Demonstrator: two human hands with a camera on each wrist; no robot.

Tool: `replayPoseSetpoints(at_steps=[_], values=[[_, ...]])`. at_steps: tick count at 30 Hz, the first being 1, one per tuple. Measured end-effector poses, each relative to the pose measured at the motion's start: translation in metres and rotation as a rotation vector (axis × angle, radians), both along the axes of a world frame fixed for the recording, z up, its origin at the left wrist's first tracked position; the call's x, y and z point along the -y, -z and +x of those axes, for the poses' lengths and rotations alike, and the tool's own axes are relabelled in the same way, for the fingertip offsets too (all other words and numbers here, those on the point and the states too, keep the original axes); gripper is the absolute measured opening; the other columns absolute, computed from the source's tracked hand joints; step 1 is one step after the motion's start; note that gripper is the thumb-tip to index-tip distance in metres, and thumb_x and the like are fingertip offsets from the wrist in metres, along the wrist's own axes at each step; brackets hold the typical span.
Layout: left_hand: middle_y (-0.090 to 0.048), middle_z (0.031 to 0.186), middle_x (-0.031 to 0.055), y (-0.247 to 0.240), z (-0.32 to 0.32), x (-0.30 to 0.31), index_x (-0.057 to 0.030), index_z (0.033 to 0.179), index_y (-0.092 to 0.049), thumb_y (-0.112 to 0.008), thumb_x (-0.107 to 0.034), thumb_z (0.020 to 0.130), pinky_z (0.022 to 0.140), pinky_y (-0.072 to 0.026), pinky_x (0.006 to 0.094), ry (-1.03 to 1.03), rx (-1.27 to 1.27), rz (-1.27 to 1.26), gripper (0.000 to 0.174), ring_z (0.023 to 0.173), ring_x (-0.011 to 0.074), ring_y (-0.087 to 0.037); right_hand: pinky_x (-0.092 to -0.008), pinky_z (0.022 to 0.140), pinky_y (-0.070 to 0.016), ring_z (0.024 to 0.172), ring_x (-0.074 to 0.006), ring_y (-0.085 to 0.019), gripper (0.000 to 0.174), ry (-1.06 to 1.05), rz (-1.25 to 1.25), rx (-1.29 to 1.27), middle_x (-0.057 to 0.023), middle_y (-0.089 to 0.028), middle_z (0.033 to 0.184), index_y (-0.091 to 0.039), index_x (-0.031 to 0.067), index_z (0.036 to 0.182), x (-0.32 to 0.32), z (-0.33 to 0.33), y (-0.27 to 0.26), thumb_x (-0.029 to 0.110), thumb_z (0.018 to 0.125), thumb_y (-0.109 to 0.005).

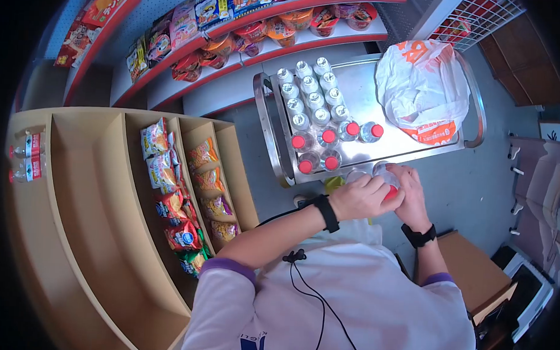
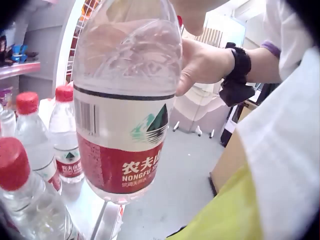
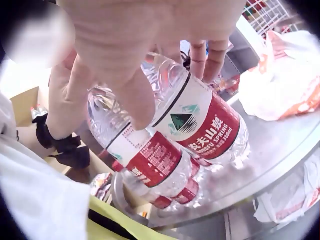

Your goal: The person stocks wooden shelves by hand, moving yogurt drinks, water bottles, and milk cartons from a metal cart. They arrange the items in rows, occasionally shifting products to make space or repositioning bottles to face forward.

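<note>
Over the front edge of the metal cart, my left hand (image 1: 364, 199) and right hand (image 1: 410, 193) are close together, each gripping a clear water bottle near its top. One water bottle (image 2: 120, 140), with a white and red label, fills the left wrist view, and the right hand (image 2: 205, 62) shows behind it. In the right wrist view, the right hand (image 3: 150, 35) reaches over a tilted water bottle (image 3: 200, 120). A second water bottle (image 3: 152, 160) leans beside it, below the left hand (image 3: 70, 95). A red cap (image 1: 390, 192) shows between the hands; the bottle necks are mostly hidden by fingers.
Rows of pale-topped bottles (image 1: 313, 99) and several red-capped bottles (image 1: 329, 137) stand on the cart (image 1: 361, 150). A white plastic bag (image 1: 422, 87) lies at its right. Wooden shelving (image 1: 95, 168) with snack bags (image 1: 163, 171) is at left; store shelves (image 1: 253, 63) are behind.
</note>
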State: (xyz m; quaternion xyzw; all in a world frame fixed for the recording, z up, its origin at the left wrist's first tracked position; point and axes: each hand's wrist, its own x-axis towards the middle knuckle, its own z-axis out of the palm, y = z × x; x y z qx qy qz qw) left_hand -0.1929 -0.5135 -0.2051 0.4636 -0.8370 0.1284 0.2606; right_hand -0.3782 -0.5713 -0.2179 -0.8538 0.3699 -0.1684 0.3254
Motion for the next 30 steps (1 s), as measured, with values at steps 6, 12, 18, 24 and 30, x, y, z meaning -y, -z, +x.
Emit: replayPoseSetpoints(at_steps=[6, 12, 18, 24, 30], values=[[-0.047, 0.071, -0.0050, 0.072, -0.008, 0.034, -0.0205, 0.106, -0.061, -0.058, -0.019, 0.079, 0.060, -0.0413, 0.0255, -0.039, 0.026, 0.052, 0.027, 0.073, 0.0122, -0.053, -0.0412, 0.093, -0.0461, 0.109, -0.0347, -0.054, 0.063, 0.106, 0.069, 0.036, -0.0115, -0.061, 0.117, -0.054, 0.0067, 0.122, 0.016, -0.003, 0.081, -0.002, 0.064, -0.075], [-0.052, 0.075, -0.0040, 0.122, 0.003, 0.037, -0.0185, 0.112, -0.059, -0.058, -0.019, 0.080, 0.063, -0.0443, 0.0275, -0.119, 0.071, 0.127, 0.032, 0.079, 0.0140, -0.056, -0.0414, 0.093, -0.0460, 0.110, -0.0337, -0.053, 0.066, 0.141, 0.182, 0.020, -0.0135, -0.057, 0.116, -0.052, 0.0058, 0.126, 0.021, 0.016, 0.123, 0.001, 0.065, -0.079], [-0.056, 0.081, -0.0010, 0.123, 0.003, 0.042, -0.0150, 0.116, -0.057, -0.058, -0.019, 0.080, 0.069, -0.0459, 0.0296, -0.225, 0.019, 0.242, 0.036, 0.083, 0.0170, -0.057, -0.0414, 0.096, -0.0450, 0.114, -0.0342, -0.051, 0.067, 0.213, 0.165, 0.096, -0.0150, -0.055, 0.119, -0.052, 0.0053, 0.126, 0.022, 0.025, 0.138, 0.000, 0.066, -0.079], [-0.058, 0.095, 0.0030, 0.107, -0.007, 0.037, -0.0112, 0.115, -0.057, -0.058, -0.020, 0.081, 0.085, -0.0462, 0.0370, -0.308, 0.178, 0.390, 0.035, 0.099, 0.0211, -0.056, -0.0423, 0.098, -0.0441, 0.118, -0.0359, -0.050, 0.071, 0.184, 0.069, 0.047, -0.0178, -0.048, 0.128, -0.046, 0.0042, 0.132, 0.017, 0.024, 0.141, -0.004, 0.068, -0.076], [-0.058, 0.113, 0.0061, 0.061, 0.005, 0.006, -0.0166, 0.110, -0.062, -0.057, -0.021, 0.084, 0.102, -0.0365, 0.0502, -0.265, -0.149, 0.371, 0.027, 0.116, 0.0225, -0.052, -0.0388, 0.099, -0.0434, 0.121, -0.0294, -0.050, 0.059, 0.291, 0.730, 0.399, -0.0176, -0.050, 0.131, -0.030, -0.0023, 0.144, 0.017, -0.007, 0.199, 0.008, 0.092, -0.056]])
